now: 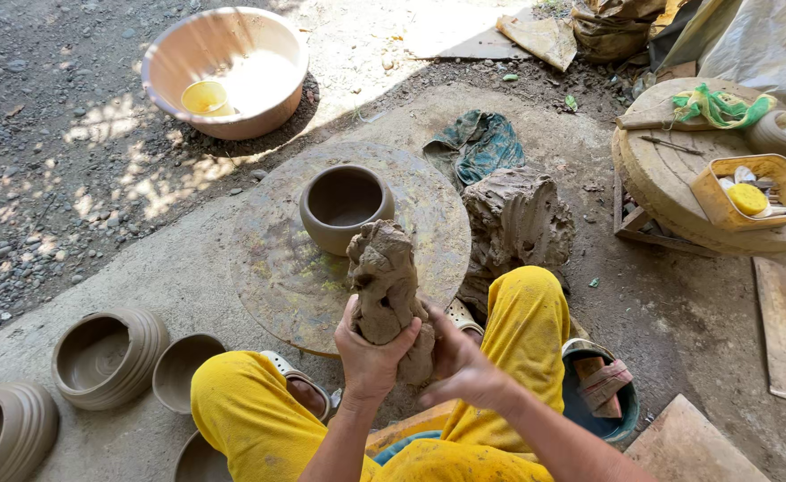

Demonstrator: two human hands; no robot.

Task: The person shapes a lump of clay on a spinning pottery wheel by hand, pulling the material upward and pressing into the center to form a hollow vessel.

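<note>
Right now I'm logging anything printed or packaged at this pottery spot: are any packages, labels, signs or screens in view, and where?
No labels, signs or screens show.
Nearest to packaging: a rectangular yellow plastic tub of small tools, on the round wooden disc at right.
Crumpled brown sacking, top edge right of middle; whether it is a bag cannot be told.
Both hands grip a brown clay lump.

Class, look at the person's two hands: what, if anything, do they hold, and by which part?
Both hands hold one tall lump of clay by its lower end: the left hand wraps the front, the right hand presses its side.
</note>
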